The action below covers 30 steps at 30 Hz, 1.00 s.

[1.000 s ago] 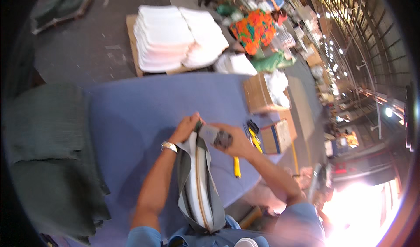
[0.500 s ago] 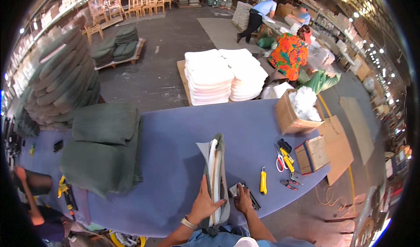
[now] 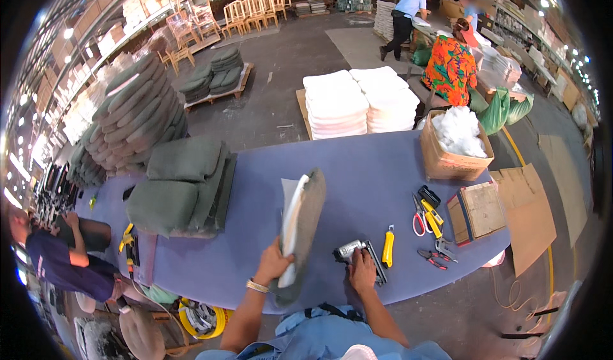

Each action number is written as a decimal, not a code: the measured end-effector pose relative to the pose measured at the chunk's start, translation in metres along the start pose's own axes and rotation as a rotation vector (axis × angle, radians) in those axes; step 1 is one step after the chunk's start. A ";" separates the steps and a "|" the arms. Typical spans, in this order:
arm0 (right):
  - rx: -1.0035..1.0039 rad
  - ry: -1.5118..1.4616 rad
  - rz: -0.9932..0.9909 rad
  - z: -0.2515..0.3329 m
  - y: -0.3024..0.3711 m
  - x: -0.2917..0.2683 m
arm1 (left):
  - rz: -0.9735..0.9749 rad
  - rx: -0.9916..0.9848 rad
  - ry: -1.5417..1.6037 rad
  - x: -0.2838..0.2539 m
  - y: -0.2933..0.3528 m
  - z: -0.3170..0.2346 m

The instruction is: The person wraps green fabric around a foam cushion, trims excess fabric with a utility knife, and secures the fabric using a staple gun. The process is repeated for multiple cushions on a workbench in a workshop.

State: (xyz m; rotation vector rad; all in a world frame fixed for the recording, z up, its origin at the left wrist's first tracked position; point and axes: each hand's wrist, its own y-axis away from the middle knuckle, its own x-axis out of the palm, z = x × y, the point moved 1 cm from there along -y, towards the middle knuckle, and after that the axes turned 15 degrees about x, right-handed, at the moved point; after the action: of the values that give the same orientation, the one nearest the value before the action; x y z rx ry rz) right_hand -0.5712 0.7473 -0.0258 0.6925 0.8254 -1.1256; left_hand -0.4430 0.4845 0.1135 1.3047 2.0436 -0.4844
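A seat cushion stands on edge at the middle of the blue table. Grey-green fabric covers one face, and a strip of white padding shows along its side. My left hand grips its lower left edge, thumb over the padding. To the right of the cushion, a silver and black staple gun lies on the tabletop. My right hand is closed over its handle, with part of the fingers hidden. Just right of that hand lies a yellow utility knife.
Grey-green cushions are stacked at the table's left. Red-handled scissors, pliers and a small box lie right, below a carton of white stuffing. A co-worker is at the left end; white pads stand beyond.
The cushion has turned, so more of its fabric face shows and less of its inner edge. My right hand stays at the staple gun, which shows more now. The whole view has shifted.
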 end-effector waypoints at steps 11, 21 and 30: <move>-0.153 0.053 0.082 -0.031 0.007 0.016 | 0.097 -0.003 -0.095 -0.047 0.155 -0.005; -0.150 0.034 0.093 -0.026 0.006 0.011 | 0.167 -0.044 0.009 -0.008 0.176 -0.014; -0.083 0.119 0.110 -0.022 0.009 0.014 | 0.190 -0.152 0.043 -0.006 0.173 -0.017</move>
State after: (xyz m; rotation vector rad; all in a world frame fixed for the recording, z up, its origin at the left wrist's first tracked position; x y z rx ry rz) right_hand -0.5646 0.7611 -0.0492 0.7320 0.9187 -0.9530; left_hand -0.2907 0.5662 0.1363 1.4090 1.9265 -0.2132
